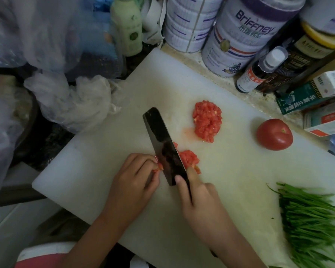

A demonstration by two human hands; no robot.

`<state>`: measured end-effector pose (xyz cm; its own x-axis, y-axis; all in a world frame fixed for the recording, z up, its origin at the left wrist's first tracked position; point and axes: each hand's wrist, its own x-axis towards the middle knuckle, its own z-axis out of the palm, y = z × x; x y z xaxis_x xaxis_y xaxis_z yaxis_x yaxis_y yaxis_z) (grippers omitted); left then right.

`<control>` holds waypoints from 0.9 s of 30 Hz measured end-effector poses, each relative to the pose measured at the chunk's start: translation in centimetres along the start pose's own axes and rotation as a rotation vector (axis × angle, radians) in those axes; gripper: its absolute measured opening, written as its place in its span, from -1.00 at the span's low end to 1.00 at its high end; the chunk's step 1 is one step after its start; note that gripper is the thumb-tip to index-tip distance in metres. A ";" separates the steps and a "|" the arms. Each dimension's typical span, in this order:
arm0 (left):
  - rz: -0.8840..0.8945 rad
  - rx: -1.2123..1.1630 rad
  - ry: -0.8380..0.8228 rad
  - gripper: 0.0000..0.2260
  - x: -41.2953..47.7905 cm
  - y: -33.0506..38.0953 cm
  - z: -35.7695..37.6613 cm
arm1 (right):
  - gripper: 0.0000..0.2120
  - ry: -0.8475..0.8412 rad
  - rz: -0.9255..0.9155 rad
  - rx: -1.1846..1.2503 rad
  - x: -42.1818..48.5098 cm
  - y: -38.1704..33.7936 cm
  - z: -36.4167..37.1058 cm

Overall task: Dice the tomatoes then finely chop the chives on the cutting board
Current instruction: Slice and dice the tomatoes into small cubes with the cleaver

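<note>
white cutting board point(182, 74): one diced tomato heap point(207, 121), a part-cut tomato piece point(189, 158) held by curled left hand point(135, 178), cleaver point(163, 146) gripped in right hand point(199, 202); whole tomato point(274, 134) and chives point(313, 219) uncut at board's right.

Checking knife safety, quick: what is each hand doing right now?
Left hand: holds a tomato piece beside the cleaver.
Right hand: grips the cleaver.

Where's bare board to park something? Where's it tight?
Free: cutting board far corner, between plastic bag and diced tomato pile; strip between that pile, whole tomato and chives. Crowded: left hand on tomato piece, cleaver, right hand; tins behind board.
</note>
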<state>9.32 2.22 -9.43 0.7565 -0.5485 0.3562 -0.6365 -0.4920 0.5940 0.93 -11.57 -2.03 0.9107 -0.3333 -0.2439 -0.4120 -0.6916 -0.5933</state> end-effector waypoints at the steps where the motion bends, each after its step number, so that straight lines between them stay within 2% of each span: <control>1: 0.004 -0.001 -0.005 -0.98 0.0 0.0 -0.1 | -0.64 0.009 -0.004 0.034 0.6 -0.2 -0.1; 5: -0.002 -0.042 -0.024 -0.97 0.1 -0.1 -0.3 | -0.75 0.044 0.001 0.114 0.9 0.2 -0.8; 8: -0.034 -0.109 -0.015 -0.96 -0.1 -0.2 -0.8 | -0.95 0.045 0.062 0.196 -0.1 1.0 -1.5; 10: -0.048 -0.122 -0.006 -0.89 -0.4 -0.1 -1.1 | -0.84 0.013 0.070 0.195 -0.7 1.0 -1.6; 12: -0.055 -0.105 0.007 -0.84 -0.6 -0.1 -1.3 | -0.56 -0.037 0.065 0.129 -1.0 0.7 -1.7; 13: -0.052 -0.094 0.018 -0.83 -0.7 -0.1 -1.3 | -0.49 -0.059 0.077 0.104 -1.1 0.3 -1.7; 18: -0.005 -0.037 0.032 -0.89 -0.6 -0.2 -0.9 | -0.50 -0.122 0.053 0.035 -1.1 -0.3 -0.9; 21: 0.007 -0.026 0.041 -0.91 -0.4 -0.3 -0.7 | -0.61 -0.147 0.016 -0.030 -0.8 -0.2 -0.5; 23: 0.017 -0.027 0.041 -0.91 -0.4 -0.3 -0.7 | -0.64 -0.106 -0.011 -0.086 -0.7 -0.3 0.1; 25: 0.019 -0.023 0.034 -0.92 -0.4 -0.4 -0.7 | -0.58 -0.042 -0.072 -0.172 -0.7 -0.4 0.8; 27: 0.013 -0.025 0.029 -0.93 -0.5 -0.5 -0.6 | -0.64 -0.069 -0.074 -0.217 -0.6 -0.7 1.3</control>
<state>9.36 3.16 -9.51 0.7524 -0.5348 0.3846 -0.6427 -0.4678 0.6067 0.66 -10.06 -2.49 0.9354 -0.2375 -0.2620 -0.3340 -0.8367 -0.4341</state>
